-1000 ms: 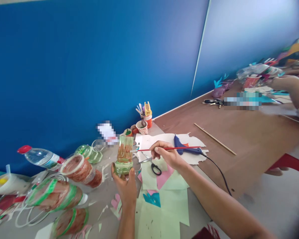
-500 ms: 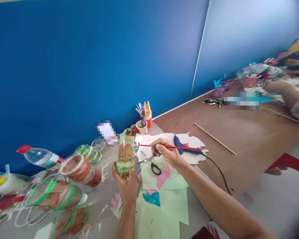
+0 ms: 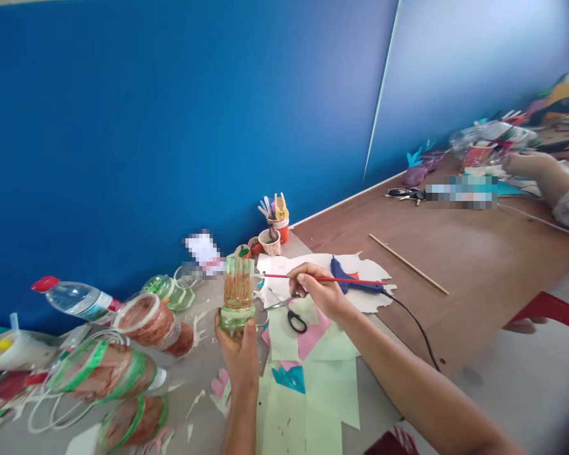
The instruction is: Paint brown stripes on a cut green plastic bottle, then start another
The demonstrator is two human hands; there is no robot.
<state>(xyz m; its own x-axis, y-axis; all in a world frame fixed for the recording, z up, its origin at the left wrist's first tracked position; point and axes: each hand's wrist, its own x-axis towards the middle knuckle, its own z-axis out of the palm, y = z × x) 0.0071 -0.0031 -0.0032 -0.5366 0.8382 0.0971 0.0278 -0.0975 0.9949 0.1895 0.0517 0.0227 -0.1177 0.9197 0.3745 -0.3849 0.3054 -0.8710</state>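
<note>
My left hand (image 3: 239, 352) is closed round the lower end of a cut green plastic bottle piece (image 3: 238, 292), held upright, with brown paint streaks on its clear upper part. My right hand (image 3: 318, 292) pinches a thin red paintbrush (image 3: 327, 279). The brush lies level, and its tip touches the bottle piece's right side near the top. Both hands are above cut sheets of pale green and pink paper (image 3: 308, 379) on the table.
Several painted bottle pieces (image 3: 123, 360) and a water bottle (image 3: 78, 298) lie at left. Scissors (image 3: 294, 319), a blue glue gun (image 3: 355, 285) with cord, paint cups (image 3: 271, 240), and a wooden stick (image 3: 408, 264) are on the brown table. Another person's hand (image 3: 533, 165) is at far right.
The brush tip has moved up the bottle piece's side, from its middle to near its top. My left hand has turned the piece slightly. The other person's hand drew back a little.
</note>
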